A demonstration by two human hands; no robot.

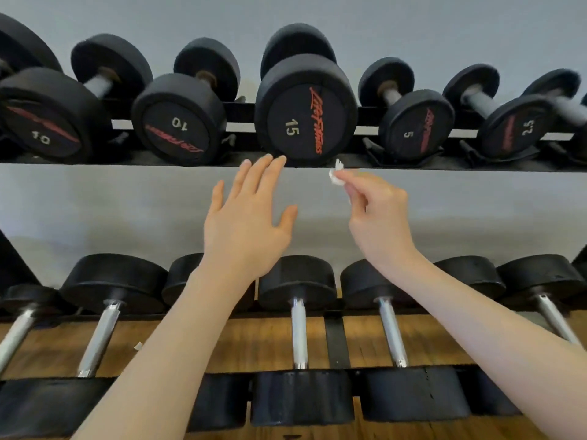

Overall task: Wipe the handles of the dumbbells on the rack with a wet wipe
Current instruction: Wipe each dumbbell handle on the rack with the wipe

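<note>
One wet wipe (336, 176): small, limp, light; pinched in right hand (378, 214) grip. Left hand (247, 223) spread wide, fingertips at 15 dumbbell (305, 112): heavy, likely rolls; steady its head.

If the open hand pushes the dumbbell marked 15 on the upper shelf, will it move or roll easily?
Probably not easily. The 15 dumbbell has the largest heads on that rack, so it likely feels heavy. Its round heads could roll, but they seem to sit in a cradle. The left hand only reaches its lower edge with straight fingers.
</note>
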